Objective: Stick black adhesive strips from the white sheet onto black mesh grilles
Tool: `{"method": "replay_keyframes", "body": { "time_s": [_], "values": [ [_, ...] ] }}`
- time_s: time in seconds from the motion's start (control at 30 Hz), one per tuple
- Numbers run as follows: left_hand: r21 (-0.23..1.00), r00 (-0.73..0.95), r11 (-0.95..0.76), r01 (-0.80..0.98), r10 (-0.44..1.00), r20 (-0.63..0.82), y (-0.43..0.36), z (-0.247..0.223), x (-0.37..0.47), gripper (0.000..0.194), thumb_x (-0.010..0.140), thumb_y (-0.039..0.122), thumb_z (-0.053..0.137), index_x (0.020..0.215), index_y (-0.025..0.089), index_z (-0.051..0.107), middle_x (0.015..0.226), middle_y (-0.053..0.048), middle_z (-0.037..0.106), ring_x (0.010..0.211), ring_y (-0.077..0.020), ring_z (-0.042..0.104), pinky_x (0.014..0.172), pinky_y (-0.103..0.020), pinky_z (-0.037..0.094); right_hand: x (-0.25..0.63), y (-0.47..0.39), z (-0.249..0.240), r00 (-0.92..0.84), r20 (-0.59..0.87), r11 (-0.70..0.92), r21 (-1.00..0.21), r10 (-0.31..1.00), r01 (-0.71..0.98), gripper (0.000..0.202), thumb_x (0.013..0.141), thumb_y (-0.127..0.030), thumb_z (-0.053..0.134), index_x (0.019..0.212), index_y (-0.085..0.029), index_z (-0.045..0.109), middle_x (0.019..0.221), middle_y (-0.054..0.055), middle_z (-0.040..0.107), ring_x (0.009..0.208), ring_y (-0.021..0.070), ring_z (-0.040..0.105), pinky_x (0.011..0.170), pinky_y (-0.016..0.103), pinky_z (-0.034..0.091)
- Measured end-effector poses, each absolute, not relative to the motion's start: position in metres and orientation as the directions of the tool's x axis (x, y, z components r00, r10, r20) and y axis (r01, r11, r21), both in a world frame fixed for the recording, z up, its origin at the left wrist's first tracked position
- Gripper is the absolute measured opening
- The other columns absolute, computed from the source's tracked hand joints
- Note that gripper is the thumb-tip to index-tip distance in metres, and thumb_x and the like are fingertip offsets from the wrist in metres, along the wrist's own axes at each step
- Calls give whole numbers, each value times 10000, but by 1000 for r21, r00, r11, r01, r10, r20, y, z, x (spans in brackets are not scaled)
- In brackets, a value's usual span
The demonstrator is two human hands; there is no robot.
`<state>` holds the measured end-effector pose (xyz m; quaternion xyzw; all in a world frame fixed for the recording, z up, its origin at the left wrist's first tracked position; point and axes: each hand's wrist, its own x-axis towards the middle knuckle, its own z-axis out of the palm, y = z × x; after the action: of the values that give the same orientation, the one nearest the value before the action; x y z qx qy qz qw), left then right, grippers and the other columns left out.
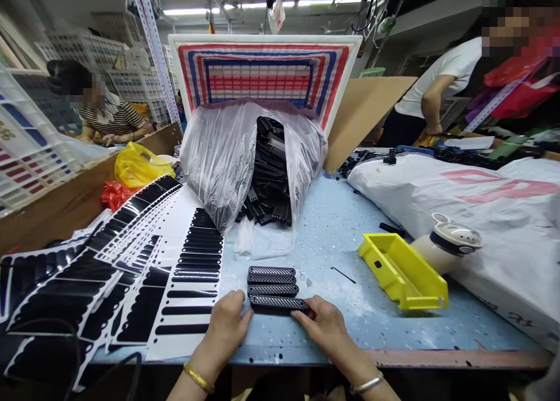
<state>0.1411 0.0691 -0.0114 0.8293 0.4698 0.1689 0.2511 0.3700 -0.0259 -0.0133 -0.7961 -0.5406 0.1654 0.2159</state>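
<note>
Several narrow black perforated pieces [272, 275] with rounded ends lie side by side on the blue tabletop in front of me. My right hand [326, 321] pinches the right end of the nearest perforated piece [278, 303] between thumb and fingers. At that piece's left end is my left hand [228, 322], its fingers curled in and the thumb close to the tip; whether anything is in them is hidden. To the left, white sheets [189, 296] carry rows of glossy black strips. Beyond the pieces, a clear plastic bag [219, 161] spills many black toothed parts [270, 173].
A yellow bin [396, 272] stands at right, beside a cream lidded bottle [448, 243] and a large white sack [459, 196]. A thin dark stick [343, 274] lies on the table [332, 226]. Behind the bag rises a striped-lined crate [265, 51]. Two other people work farther back.
</note>
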Motion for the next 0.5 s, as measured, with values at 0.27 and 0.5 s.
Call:
{"method": "replay_keyframes", "body": {
  "time_s": [0.27, 0.5],
  "values": [
    [922, 563, -128, 366, 819, -110, 93, 14, 167, 644, 526, 30, 527, 1152, 160, 608, 642, 58, 517, 568, -91, 467, 578, -187, 395, 380, 3, -11, 409, -82, -375, -588, 909, 717, 691, 573, -176, 656, 1262, -129, 628, 668, 0, 644, 647, 200, 604, 651, 289, 463],
    [942, 578, -13, 336, 792, -195, 97, 16, 171, 630, 491, 4, 545, 1095, 151, 645, 670, 59, 550, 542, -76, 457, 527, -180, 357, 403, -6, -29, 295, -177, -314, -790, 939, 526, 740, 550, -221, 585, 1288, -166, 602, 683, -8, 635, 566, 172, 586, 556, 262, 449]
  ]
}}
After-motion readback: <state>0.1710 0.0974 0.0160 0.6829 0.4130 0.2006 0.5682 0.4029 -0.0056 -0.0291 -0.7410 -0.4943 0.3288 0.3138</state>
